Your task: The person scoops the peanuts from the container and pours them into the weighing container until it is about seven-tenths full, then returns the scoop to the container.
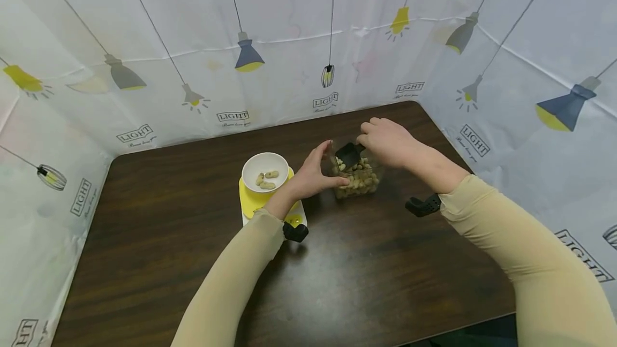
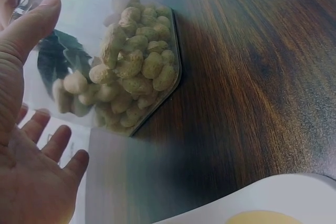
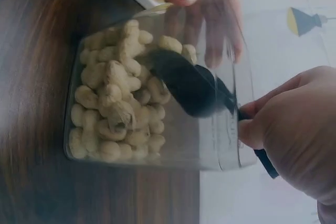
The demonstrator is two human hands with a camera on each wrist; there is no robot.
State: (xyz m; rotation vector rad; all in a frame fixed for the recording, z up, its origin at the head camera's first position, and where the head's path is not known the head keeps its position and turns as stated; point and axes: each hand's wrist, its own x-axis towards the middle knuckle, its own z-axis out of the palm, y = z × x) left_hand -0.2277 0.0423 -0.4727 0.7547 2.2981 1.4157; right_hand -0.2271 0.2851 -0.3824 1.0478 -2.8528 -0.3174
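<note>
A clear plastic container (image 3: 202, 148) of unshelled peanuts (image 3: 107, 108) stands on the table. My right hand (image 1: 388, 142) grips the handle of a black scoop (image 3: 184, 85), whose bowl is inside the container among the top peanuts. At the container's left end is my left hand (image 1: 312, 174), its thumb (image 2: 37, 22) along the near side and its fingers (image 2: 56, 142) spread and fairly straight. Whether they press the wall cannot be told. Left of that hand, a white bowl (image 1: 251, 174) with a few peanuts (image 1: 266, 185) sits on a yellow and white kitchen scale (image 1: 248, 203), partly hidden by the left forearm.
The dark wooden table (image 1: 366, 272) reaches back to a white sheet (image 1: 284, 84) printed with lamps, which also hangs along both sides. Black wrist mounts (image 1: 424, 206) are worn on both arms. The table's front edge shows at the lower right.
</note>
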